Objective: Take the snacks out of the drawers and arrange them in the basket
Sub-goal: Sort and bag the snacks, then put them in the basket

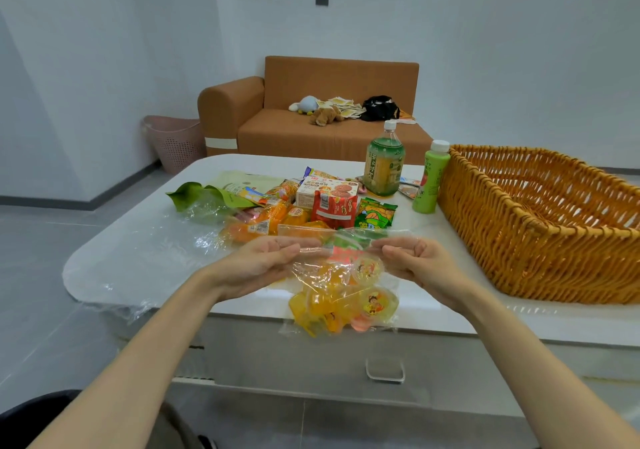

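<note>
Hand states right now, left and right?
Left hand: closed, pinching the top edge of the clear bag of jelly cups.
Right hand: closed, pinching the same bag's top edge.

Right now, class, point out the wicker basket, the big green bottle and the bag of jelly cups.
wicker basket (519, 251), head view, near woven wall.
big green bottle (384, 168), head view, its label.
bag of jelly cups (346, 296), head view, yellow cups inside.
</note>
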Tool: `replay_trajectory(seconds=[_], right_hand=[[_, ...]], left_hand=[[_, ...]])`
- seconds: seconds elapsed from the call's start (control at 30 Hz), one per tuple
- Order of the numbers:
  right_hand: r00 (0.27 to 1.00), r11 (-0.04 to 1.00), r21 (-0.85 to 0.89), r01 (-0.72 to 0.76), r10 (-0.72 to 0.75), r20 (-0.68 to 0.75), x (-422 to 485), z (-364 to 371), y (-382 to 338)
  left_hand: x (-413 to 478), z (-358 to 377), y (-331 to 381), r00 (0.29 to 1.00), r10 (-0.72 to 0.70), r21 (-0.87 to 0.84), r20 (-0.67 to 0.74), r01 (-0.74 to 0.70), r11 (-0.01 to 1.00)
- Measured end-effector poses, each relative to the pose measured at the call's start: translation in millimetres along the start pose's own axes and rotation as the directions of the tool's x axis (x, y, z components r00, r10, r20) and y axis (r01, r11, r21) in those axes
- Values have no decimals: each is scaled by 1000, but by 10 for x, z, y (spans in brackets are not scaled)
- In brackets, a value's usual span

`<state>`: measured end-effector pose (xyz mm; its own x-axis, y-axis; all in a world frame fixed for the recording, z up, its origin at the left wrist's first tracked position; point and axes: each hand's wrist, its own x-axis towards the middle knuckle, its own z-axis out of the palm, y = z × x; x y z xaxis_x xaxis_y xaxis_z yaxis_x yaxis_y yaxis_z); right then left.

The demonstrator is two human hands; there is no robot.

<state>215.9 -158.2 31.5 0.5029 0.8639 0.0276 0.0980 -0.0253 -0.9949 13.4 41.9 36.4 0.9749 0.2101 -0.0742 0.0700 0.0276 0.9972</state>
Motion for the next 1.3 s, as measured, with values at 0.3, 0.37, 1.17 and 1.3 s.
replay_trajectory(seconds=[0.3, 0.37, 1.17, 1.3], right_hand=[[957, 982, -163, 92, -132, -259, -26, 34, -72], [967, 947, -316, 53, -128, -222, -11, 27, -181], [993, 593, -804, 36, -115, -40, 200, -102, -441], [989, 744, -662, 91, -143, -24, 57, -196, -355]], left_hand=[[31, 229, -6, 968, 55, -14, -247, -60, 998], [59, 264, -7, 947, 91, 43, -310, -81, 996], [237, 365, -5, 840, 249, 143, -482, -205, 968], [262, 426, 8, 873, 212, 101, -439, -187, 977]])
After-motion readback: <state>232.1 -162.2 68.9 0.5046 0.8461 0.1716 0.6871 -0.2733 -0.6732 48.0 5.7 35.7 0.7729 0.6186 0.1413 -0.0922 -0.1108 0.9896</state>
